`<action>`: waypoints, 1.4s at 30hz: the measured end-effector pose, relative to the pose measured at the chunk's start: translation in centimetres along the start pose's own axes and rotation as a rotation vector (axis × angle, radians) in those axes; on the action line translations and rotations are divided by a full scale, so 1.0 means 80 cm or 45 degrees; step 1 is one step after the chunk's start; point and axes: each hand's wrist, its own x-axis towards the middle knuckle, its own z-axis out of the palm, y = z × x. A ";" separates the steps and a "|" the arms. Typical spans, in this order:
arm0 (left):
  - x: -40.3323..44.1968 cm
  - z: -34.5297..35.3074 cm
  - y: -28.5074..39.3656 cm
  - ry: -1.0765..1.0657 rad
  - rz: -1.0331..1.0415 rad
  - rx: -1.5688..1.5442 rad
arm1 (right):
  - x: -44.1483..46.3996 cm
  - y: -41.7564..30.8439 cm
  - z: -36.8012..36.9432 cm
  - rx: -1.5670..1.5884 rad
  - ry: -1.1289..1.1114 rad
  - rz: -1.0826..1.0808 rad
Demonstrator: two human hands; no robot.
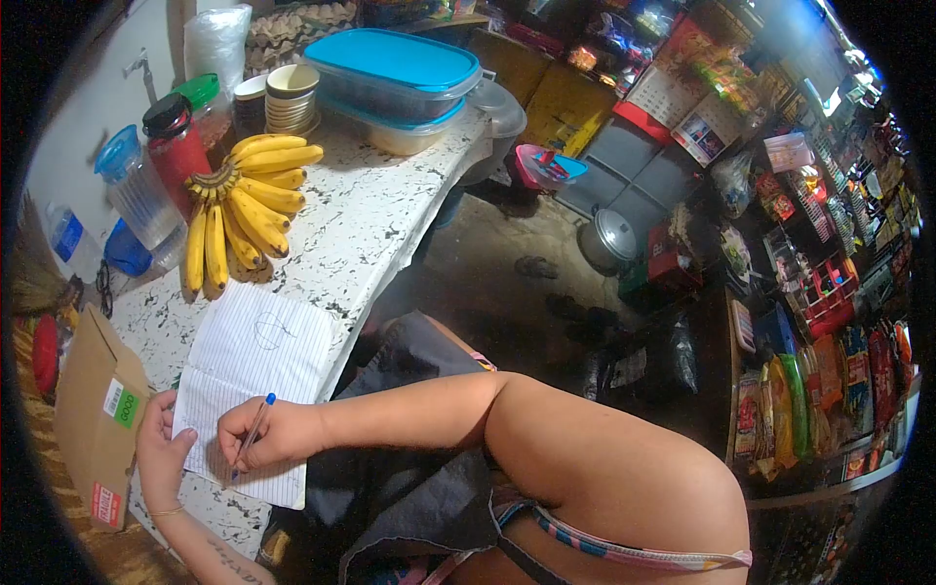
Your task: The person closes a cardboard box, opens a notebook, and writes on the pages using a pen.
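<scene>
Head view: we have an open lined notebook (219,341) lying on the white, dark-flecked worktop (361,200), close to its edge. Our right hand (265,435) rests on the lower page, fingers closed round a blue-ended pen (257,425). The pen leans, its blue end up and its lower end down at the paper. Our left hand (166,441) lies at the notebook's left edge, the thumb over the margin of the lower page and the fingers beyond it; we cannot tell how firmly it presses. On the upper page we see a looped, rounded drawing in thin lines.

Just above the notebook we have a bunch of yellow bananas (255,210). Behind it stand a clear pitcher (141,200) with a blue lid, a red jar (177,164) with a dark lid and a jar with a green lid (202,91). Further along are stacked paper cups (291,97) and plastic containers with blue lids (390,60). An open cardboard box (86,414) stands near our left hand, with a green label and a red one. Over on the floor (487,239), well apart from us, we see a lidded metal pot (610,239).
</scene>
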 end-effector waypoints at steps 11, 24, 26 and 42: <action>0.002 0.000 -0.003 0.002 0.002 0.008 | 0.000 0.003 -0.002 -0.061 -0.013 -0.025; 0.002 0.000 -0.005 0.000 0.006 -0.013 | -0.002 -0.001 0.000 -0.037 -0.006 0.012; 0.002 0.000 -0.005 0.000 0.004 -0.003 | -0.001 -0.001 0.000 -0.067 -0.001 -0.007; 0.001 -0.001 -0.006 -0.002 0.019 -0.002 | -0.002 -0.003 -0.001 -0.086 -0.001 -0.003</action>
